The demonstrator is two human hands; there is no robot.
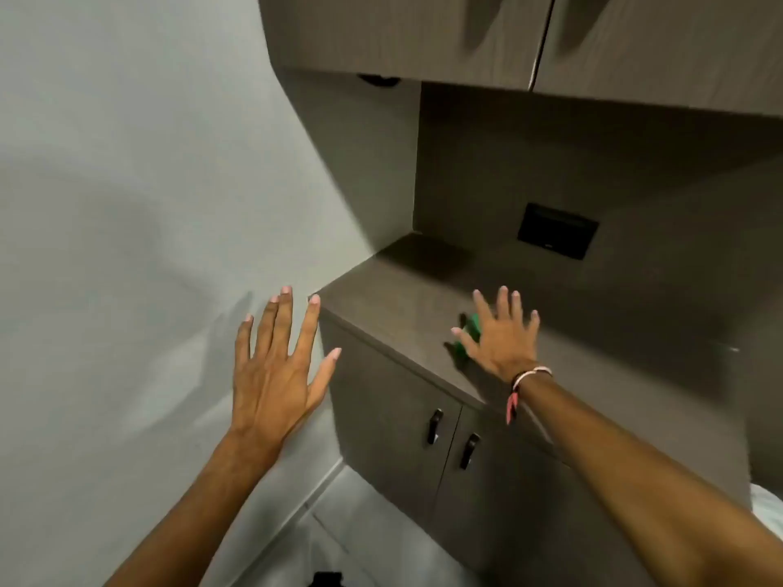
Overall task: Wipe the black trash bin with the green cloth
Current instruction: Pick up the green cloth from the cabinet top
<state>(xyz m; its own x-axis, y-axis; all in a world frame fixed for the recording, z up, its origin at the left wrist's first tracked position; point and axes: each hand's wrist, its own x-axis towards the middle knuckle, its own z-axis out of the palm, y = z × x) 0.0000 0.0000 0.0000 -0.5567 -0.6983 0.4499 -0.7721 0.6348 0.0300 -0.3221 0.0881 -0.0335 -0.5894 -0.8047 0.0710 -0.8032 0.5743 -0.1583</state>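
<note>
With the right hand [500, 336] spread flat over the green cloth [469, 338] on the desk [381, 298] (left hand [275, 366] splayed, empty), bunch it firmly first; no bin is identifiable.

The desk [381, 290] is a dark brown wood-grain top set over a cabinet with two doors and black handles, standing against a grey wall. A green cloth [469, 337] lies on it near the front edge, mostly covered by the right hand [502, 341].
</note>
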